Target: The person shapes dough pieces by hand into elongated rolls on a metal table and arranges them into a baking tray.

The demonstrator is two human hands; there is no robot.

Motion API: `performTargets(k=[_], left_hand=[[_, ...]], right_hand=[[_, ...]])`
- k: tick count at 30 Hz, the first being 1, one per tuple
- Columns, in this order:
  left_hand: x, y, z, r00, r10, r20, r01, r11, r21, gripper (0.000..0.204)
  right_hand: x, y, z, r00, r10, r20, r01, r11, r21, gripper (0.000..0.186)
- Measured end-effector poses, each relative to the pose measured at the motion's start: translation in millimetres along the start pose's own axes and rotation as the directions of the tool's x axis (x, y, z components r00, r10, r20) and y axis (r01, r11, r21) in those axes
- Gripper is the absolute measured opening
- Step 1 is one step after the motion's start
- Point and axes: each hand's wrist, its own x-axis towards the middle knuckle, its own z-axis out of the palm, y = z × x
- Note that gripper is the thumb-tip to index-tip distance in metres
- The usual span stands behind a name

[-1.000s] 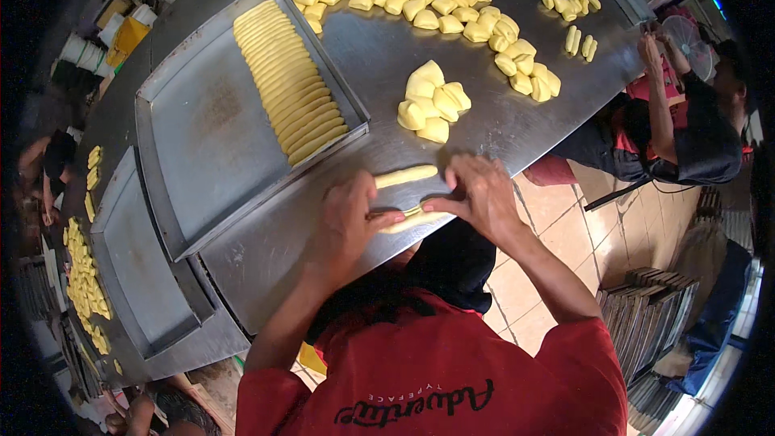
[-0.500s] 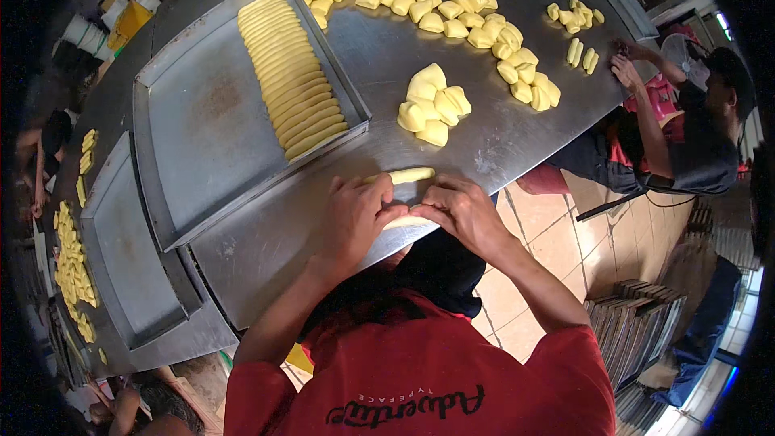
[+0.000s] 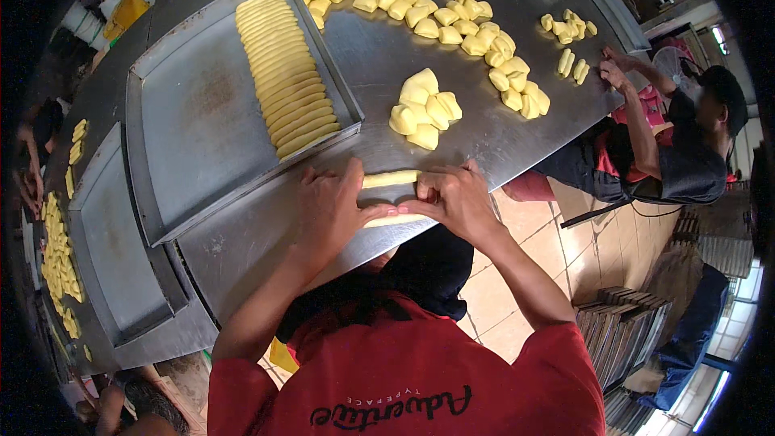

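Note:
A thin yellow dough stick (image 3: 391, 179) lies on the metal table between my hands. My left hand (image 3: 329, 203) touches its left end, fingers spread and thumb stretched inward. At its other end is my right hand (image 3: 456, 203), fingers apart and slightly bent. The thumb tips meet just nearer to me than the stick. Below the thumbs, by the table's front edge, a second dough stick (image 3: 394, 220) shows in part. Beyond my hands sits a small heap of dough pieces (image 3: 424, 109). Left of them, a metal tray (image 3: 190, 113) carries a long row of dough sticks (image 3: 286, 73).
Many cut dough pieces (image 3: 476, 28) spread across the far table (image 3: 355, 56). At right, a co-worker (image 3: 686, 137) handles something near short dough sticks (image 3: 573, 64). Another tray (image 3: 121, 250) and more dough (image 3: 56, 258) lie at left. Stacked trays (image 3: 622, 331) stand on the floor at right.
My hands have moved apart, uncovering more of the far dough stick between them. My fingers have spread. The whole view has shifted a little.

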Motion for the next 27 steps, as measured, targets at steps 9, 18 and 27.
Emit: performTargets(k=[9,18,27], left_hand=[[0.8,-5.7,-0.6,0.994,-0.077,0.08,0.091,0.979,-0.181,0.068],[5.9,-6.6,10.9,1.0,-0.002,-0.027,0.002,0.999,0.033,0.065],[-11.7,-24.5,-2.3,0.998,-0.042,-0.056,0.031,0.981,-0.192,0.051]], right_hand=[[0.8,7.5,-3.3,0.984,0.168,0.053,-0.165,0.984,-0.066,0.056],[4.4,8.9,-2.3,0.99,0.143,-0.016,-0.143,0.979,-0.148,0.06],[1.5,2.9,-8.3,0.989,0.124,-0.081,-0.134,0.982,-0.136,0.055]])
